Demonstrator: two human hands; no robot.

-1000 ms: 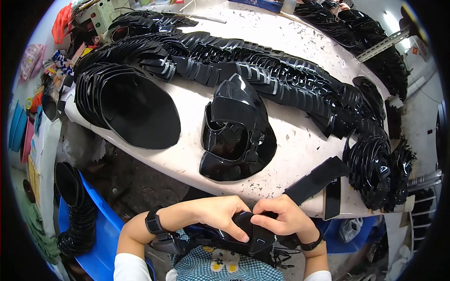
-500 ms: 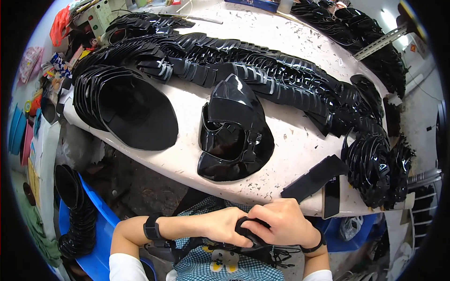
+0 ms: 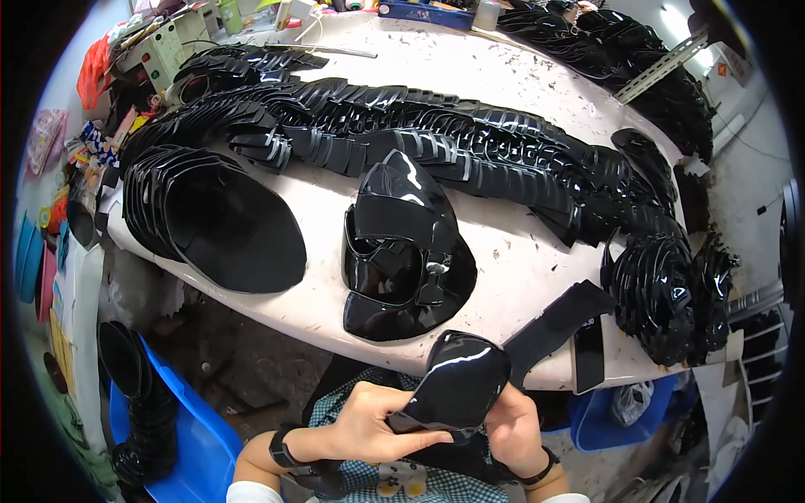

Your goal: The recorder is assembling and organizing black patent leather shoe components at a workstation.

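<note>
Above my lap I hold a glossy black shoe upper [image 3: 463, 381], its rounded toe end raised toward the table. My left hand [image 3: 373, 423] grips its lower left edge, thumb along the near side and fingers partly hidden beneath. At its right edge, my right hand [image 3: 513, 429] has its fingers curled against the piece, some of them hidden behind it. Just beyond, on the white table [image 3: 503, 293], lie a few shiny black uppers [image 3: 407, 289] with a bow-like trim. A matte black strip [image 3: 558, 323] lies near the table's edge by my right hand.
Nested black pieces [image 3: 235, 226] stand at the left, and long overlapping rows of black uppers [image 3: 419, 126] cross the table. A bunch of glossy pieces [image 3: 650, 293] sits at the right, beside a phone [image 3: 589, 356]. Blue bins [image 3: 197, 427] [image 3: 587, 419] are below the table.
The upper, earlier bunched low between my two closed hands, is now lifted and opened out with its glossy face showing. My hands have spread apart to its two sides. The view has shifted slightly.
</note>
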